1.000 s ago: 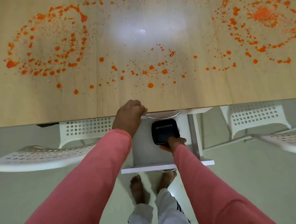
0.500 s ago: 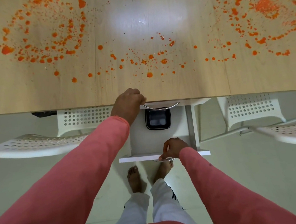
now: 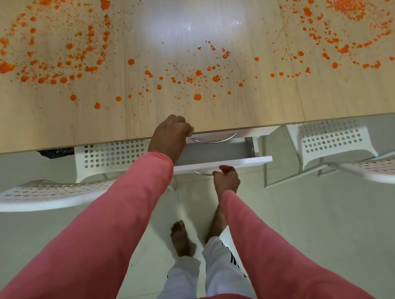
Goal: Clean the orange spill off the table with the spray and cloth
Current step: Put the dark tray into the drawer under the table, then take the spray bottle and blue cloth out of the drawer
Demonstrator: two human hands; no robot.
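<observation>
Orange spill (image 3: pixel 196 81) is spattered in rings and dots across the light wooden table (image 3: pixel 43 131), densest at the far left and far right. No spray and no cloth are in view. My left hand (image 3: pixel 171 137) is curled over the table's front edge, beside the left end of a curved metal handle (image 3: pixel 213 139). Below it a white drawer (image 3: pixel 241 162) stands partly open, its grey inside showing nothing. My right hand (image 3: pixel 226 178) grips the handle under that drawer's front.
Two white perforated chairs flank me, one at the left (image 3: pixel 50 194) and one at the right (image 3: pixel 389 170), with their backs tucked under the table. A dark object (image 3: pixel 55 153) lies under the table at the left. My bare feet (image 3: pixel 180 238) stand on pale floor.
My right hand left the black object in the drawer and took the drawer handle. The drawer has slid in towards the table, hiding the black object. My left hand stayed put.
</observation>
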